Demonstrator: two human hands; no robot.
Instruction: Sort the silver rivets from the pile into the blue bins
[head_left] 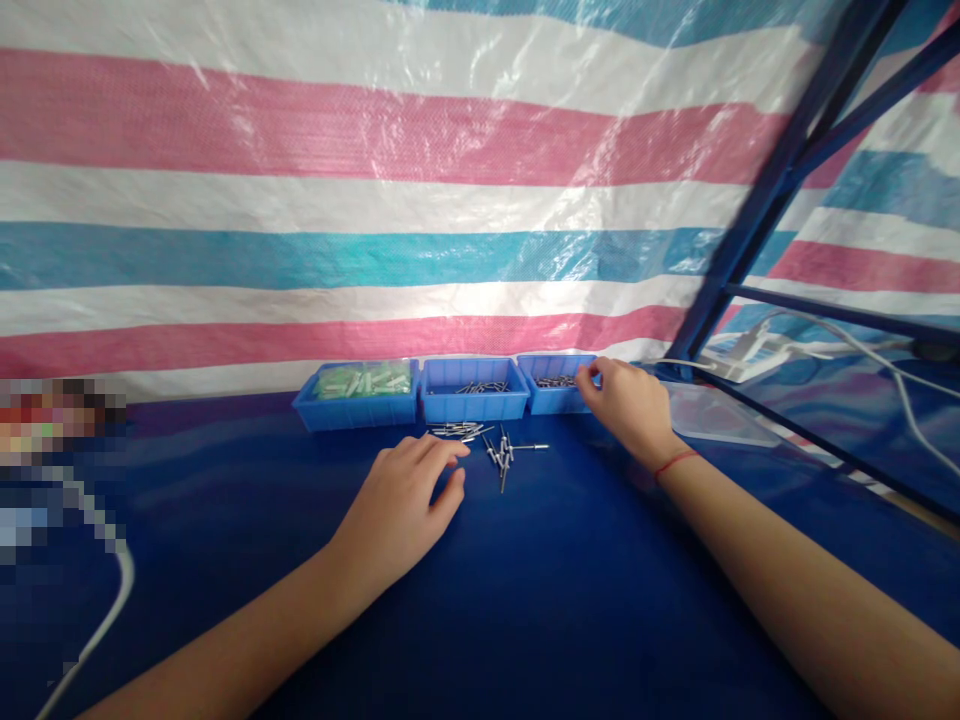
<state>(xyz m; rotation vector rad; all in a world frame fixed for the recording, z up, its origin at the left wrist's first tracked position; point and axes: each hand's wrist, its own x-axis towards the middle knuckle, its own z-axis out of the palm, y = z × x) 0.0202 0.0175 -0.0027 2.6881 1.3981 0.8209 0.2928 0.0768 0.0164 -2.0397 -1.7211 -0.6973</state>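
My left hand (409, 495) hovers or rests over the blue table with thumb and fingers apart, holding nothing. Just beyond its fingertips lies a small bunch of blind rivets (459, 430), and to the right of that are several scattered blind rivets (501, 452). My right hand (626, 400) is at the right blue bin (562, 400), its curled fingers over the bin's right end. Thumb and forefinger are closed together; whatever they hold is hidden. Small metal pieces (553, 381) lie in that bin. The middle blue bin (474, 407) has more blind rivets (484, 388) inside.
A left blue bin (360, 412) contains green and clear packets (364, 380). A clear plastic lid or sheet (720, 415) lies right of my right hand. A power strip (750, 355) with white cables sits behind the blue metal frame (757, 225). Striped sheeting (375, 130) hangs behind.
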